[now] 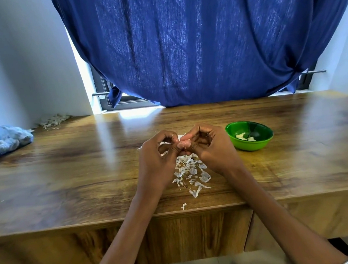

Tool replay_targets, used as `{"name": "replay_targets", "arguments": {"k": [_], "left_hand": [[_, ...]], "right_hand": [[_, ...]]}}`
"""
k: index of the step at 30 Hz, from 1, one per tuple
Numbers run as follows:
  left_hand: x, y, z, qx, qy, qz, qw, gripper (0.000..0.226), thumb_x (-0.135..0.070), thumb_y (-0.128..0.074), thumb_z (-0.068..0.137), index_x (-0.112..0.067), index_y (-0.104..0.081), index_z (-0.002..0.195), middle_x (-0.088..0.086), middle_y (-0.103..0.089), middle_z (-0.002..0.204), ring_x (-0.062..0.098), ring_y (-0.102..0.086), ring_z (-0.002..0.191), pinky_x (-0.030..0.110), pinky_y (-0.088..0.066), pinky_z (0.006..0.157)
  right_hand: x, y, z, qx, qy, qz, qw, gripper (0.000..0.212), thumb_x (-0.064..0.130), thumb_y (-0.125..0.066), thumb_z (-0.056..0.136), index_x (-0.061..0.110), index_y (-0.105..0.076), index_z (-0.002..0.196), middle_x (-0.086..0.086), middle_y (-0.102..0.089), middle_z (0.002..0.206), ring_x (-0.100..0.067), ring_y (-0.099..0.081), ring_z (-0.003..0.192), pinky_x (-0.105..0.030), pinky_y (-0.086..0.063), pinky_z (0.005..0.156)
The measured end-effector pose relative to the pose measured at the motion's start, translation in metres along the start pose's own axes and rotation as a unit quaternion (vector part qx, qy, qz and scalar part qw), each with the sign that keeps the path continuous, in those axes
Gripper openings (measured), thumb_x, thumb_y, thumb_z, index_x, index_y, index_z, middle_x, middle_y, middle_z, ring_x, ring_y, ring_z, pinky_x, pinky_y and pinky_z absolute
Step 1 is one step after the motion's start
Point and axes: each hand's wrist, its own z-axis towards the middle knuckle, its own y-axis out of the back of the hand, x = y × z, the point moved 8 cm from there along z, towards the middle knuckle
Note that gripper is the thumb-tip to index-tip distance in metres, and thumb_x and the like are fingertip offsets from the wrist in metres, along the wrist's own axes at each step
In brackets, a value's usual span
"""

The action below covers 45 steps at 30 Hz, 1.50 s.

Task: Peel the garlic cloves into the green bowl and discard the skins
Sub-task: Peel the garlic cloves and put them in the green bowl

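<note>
Above the middle of the glossy brown wood-grain table (88, 159), two bare hands brought together, fingertips touching. Left hand (157, 154) curled, right hand (209, 147) curled likewise, both pinching one small pale garlic clove (183, 140) between thumbs and fingers, mostly hidden by the fingers, only a whitish sliver with thin papery skin showing. Directly beneath and toward the near edge, a loose scatter of white, flaky garlic skins (191, 172) lying on the wood, one stray flake close to the table's front edge. Just right of the right hand, apart from it, a small round glossy green plastic bowl (259, 144) standing upright, with a few cream-coloured peeled garlic cloves (245, 136) at its bottom. At the far left corner, against the white wall, another heap of dry pale skins (53, 120); at the left edge, a crumpled light-blue plastic bag (5, 140). Behind the table, a dark blue fabric curtain (203, 42) hung over a window, daylight glaring on the tabletop.
</note>
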Motion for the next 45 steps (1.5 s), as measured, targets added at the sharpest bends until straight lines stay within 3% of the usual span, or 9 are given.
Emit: {"name": "replay_targets", "arguments": {"k": [2,6,10,16,23,29,35,41,45], "left_hand": [[-0.004,0.002,-0.001,-0.014,-0.007,-0.005,1.0,0.021,-0.011,-0.08,0.084,-0.027,-0.068,0.08,-0.007,-0.073,0.082,0.016,-0.075,0.083,0.039,-0.063,0.076],[-0.013,0.003,-0.004,-0.015,-0.015,-0.004,1.0,0.025,0.004,-0.076,0.083,-0.019,-0.069,0.08,-0.01,-0.073,0.08,0.005,-0.075,0.077,0.019,-0.059,0.064],[-0.014,0.003,-0.002,-0.011,-0.054,0.056,0.997,0.035,0.008,-0.075,0.082,-0.026,-0.068,0.082,-0.016,-0.072,0.079,0.003,-0.074,0.08,0.026,-0.062,0.071],[-0.03,0.0,-0.006,-0.021,-0.158,0.149,0.976,0.025,0.016,-0.067,0.083,-0.006,-0.069,0.093,-0.006,-0.067,0.085,-0.007,-0.066,0.081,0.005,-0.049,0.07],[-0.037,-0.005,-0.005,-0.019,-0.214,0.217,0.952,0.026,0.019,-0.06,0.083,-0.001,-0.068,0.096,0.005,-0.066,0.087,0.01,-0.057,0.08,0.01,-0.043,0.07],[-0.046,-0.008,-0.007,-0.006,-0.242,0.213,0.947,0.026,0.026,-0.058,0.078,0.004,-0.065,0.09,0.006,-0.062,0.083,-0.005,-0.055,0.08,0.002,-0.04,0.071],[-0.05,-0.011,-0.008,-0.004,-0.256,0.226,0.94,0.03,0.028,-0.058,0.073,0.004,-0.065,0.089,0.01,-0.063,0.082,0.01,-0.052,0.075,0.01,-0.04,0.068],[-0.051,-0.013,-0.01,-0.002,-0.266,0.238,0.934,0.031,0.024,-0.057,0.074,0.003,-0.067,0.095,0.008,-0.065,0.086,0.004,-0.05,0.079,0.001,-0.036,0.074],[-0.052,-0.016,-0.01,0.006,-0.273,0.237,0.932,0.033,0.023,-0.056,0.072,0.004,-0.067,0.097,0.01,-0.065,0.087,0.009,-0.054,0.08,0.005,-0.039,0.073]], "right_hand": [[0.0,0.001,0.0,-0.006,0.003,0.0,1.0,0.009,0.002,-0.077,0.085,0.008,-0.073,0.09,0.004,-0.076,0.088,-0.006,-0.072,0.083,-0.021,-0.059,0.073],[0.001,0.002,-0.001,0.0,-0.002,0.012,1.0,0.014,-0.002,-0.072,0.088,0.012,-0.07,0.088,0.005,-0.073,0.085,-0.006,-0.071,0.078,-0.018,-0.057,0.069],[0.0,-0.001,-0.002,0.017,-0.029,0.038,0.999,0.015,-0.003,-0.069,0.089,0.012,-0.067,0.086,0.001,-0.071,0.081,-0.008,-0.07,0.07,-0.019,-0.057,0.065],[-0.004,-0.006,-0.004,0.036,-0.087,0.096,0.991,0.014,-0.005,-0.065,0.092,0.008,-0.065,0.086,-0.006,-0.07,0.081,-0.006,-0.066,0.063,-0.019,-0.054,0.062],[-0.012,-0.014,-0.007,0.066,-0.155,0.214,0.962,0.017,-0.006,-0.06,0.094,0.007,-0.065,0.084,-0.004,-0.068,0.073,-0.006,-0.063,0.065,-0.019,-0.052,0.061],[-0.013,-0.016,-0.008,0.074,-0.18,0.266,0.944,0.019,-0.009,-0.057,0.094,0.005,-0.063,0.083,-0.004,-0.067,0.069,-0.007,-0.063,0.063,-0.019,-0.052,0.061],[-0.011,-0.015,-0.011,0.074,-0.185,0.291,0.936,0.019,-0.014,-0.054,0.093,0.001,-0.061,0.084,-0.007,-0.066,0.071,-0.007,-0.064,0.061,-0.017,-0.053,0.06],[-0.014,-0.016,-0.014,0.065,-0.207,0.333,0.917,0.021,-0.011,-0.052,0.094,0.002,-0.062,0.082,-0.009,-0.067,0.073,-0.009,-0.063,0.063,-0.017,-0.053,0.059],[-0.018,-0.016,-0.013,0.062,-0.219,0.352,0.908,0.02,-0.011,-0.052,0.094,0.0,-0.064,0.083,-0.011,-0.065,0.074,-0.01,-0.061,0.064,-0.016,-0.054,0.06]]}}
